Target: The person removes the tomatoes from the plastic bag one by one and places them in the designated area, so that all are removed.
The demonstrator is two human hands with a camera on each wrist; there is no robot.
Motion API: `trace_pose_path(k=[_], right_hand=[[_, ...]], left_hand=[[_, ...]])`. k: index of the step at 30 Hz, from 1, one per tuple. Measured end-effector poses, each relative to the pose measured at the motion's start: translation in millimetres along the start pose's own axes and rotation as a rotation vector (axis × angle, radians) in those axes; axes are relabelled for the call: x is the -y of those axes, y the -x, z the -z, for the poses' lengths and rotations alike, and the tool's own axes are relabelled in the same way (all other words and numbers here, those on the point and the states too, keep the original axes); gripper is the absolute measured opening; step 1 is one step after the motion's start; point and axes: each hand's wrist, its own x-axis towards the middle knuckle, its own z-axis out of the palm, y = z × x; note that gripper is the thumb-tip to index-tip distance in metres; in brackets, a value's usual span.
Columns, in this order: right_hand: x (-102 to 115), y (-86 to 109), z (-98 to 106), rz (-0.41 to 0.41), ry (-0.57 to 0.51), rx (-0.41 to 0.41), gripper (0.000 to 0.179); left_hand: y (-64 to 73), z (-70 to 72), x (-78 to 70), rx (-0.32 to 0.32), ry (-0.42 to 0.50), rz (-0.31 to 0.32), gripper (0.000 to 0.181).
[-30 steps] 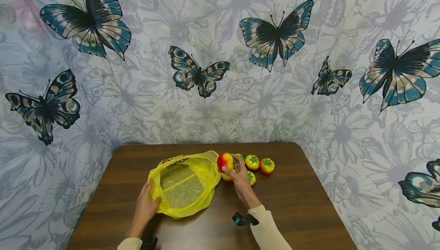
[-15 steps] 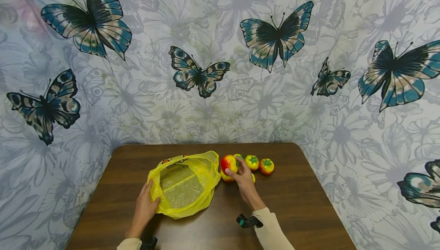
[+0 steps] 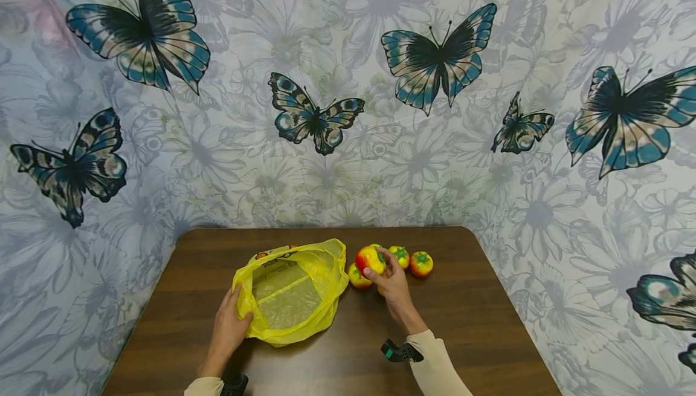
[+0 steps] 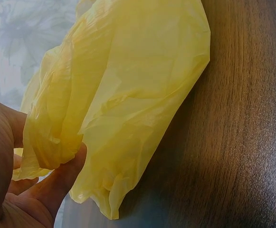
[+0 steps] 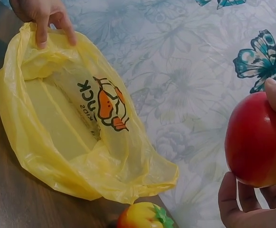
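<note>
My left hand (image 3: 228,328) grips the left rim of a yellow plastic bag (image 3: 283,338), with thumb and fingers on either side of the thin film in the left wrist view. The bag's mouth is spread wide, and a printed cartoon and lettering show on its inner far wall. My right hand (image 3: 397,290) holds a red-and-yellow toy fruit (image 3: 370,260), shaped like a persimmon with a green leafy top, between thumb and fingertips. In the right wrist view this fruit (image 5: 254,142) is raised, its smooth red side showing, to the right of the bag.
More such fruits lie on the brown wooden table (image 3: 478,335) right of the bag: one fruit (image 3: 357,277) beside its rim, another fruit (image 3: 400,256) behind my right hand, and a third fruit (image 3: 421,264) farther right. A butterfly-patterned wall (image 3: 326,190) stands behind the table.
My right hand has moved a little to the right, away from the bag, and the fruit in it has turned to show more yellow. The left hand and the bag have stayed put.
</note>
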Motion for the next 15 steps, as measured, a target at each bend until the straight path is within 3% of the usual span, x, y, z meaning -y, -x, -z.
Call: trace_pose_path(k=[9, 15], right_hand=[[3, 5.0, 8, -0.006, 0.086, -0.017, 0.065], [1, 5.9, 14, -0.026, 0.090, -0.032, 0.065]], left_hand=[[-1.1, -1.0, -1.4, 0.017, -0.006, 0.006, 0.078], [-0.7, -3.3, 0.4, -0.023, -0.008, -0.012, 0.077]])
